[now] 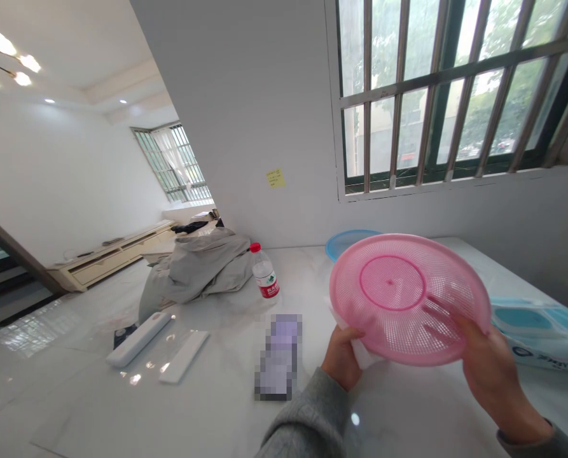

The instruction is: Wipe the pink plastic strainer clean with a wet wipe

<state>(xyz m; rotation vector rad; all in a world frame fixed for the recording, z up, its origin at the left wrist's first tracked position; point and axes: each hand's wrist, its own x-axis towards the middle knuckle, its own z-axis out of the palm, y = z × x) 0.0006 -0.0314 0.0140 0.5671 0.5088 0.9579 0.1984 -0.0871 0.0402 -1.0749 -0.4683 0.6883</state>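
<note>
A round pink mesh basket (392, 337) is tilted up in front of me, its underside with a darker pink ring facing my view. Its right rim is in the grip of my right hand (493, 369), whose fingers show dimly through the mesh. My left hand (341, 359) is closed at the lower left rim, thumb on the near side. A thin white sheet, like a wipe (367, 357), shows between that hand and the basket; most of it is hidden behind the mesh. Farther back, a blue mesh basket (348, 239) is partly covered by the pink one.
A blue-and-white wipes packet (536, 327) lies to the right. Left of my hands are a pixelated phone-like object (280, 356), a red-capped water bottle (265, 273), a grey cloth heap (202, 264) and two white bars, one being a flat strip (184, 357). A barred window (446, 79) is above.
</note>
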